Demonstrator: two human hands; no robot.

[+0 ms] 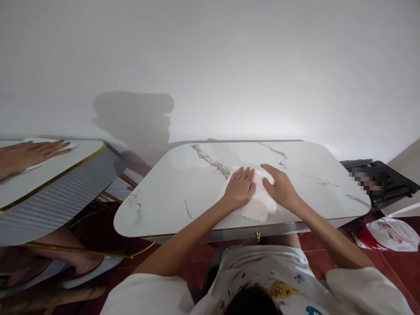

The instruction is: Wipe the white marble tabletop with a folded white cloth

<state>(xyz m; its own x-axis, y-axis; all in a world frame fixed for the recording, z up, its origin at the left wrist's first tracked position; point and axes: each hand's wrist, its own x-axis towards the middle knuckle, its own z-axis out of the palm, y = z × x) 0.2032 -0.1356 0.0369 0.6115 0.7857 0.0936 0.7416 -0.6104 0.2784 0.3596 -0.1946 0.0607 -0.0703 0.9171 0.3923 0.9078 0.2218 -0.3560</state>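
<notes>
A white cloth (259, 201) lies crumpled on the white marble tabletop (183, 188), near its front edge. My left hand (241, 187) rests flat on the cloth's left part with fingers stretched forward. My right hand (280, 187) lies flat on its right part, fingers pointing left over the cloth. The two hands almost touch. Neither hand grips the cloth; both press on it from above.
A small gold knob (258, 236) sits under the table's front edge. To the left stands a second table (65, 192) with a ribbed side, where another person's hand (29, 155) lies flat. A black stand (380, 179) and a plastic bag (390, 234) are at the right.
</notes>
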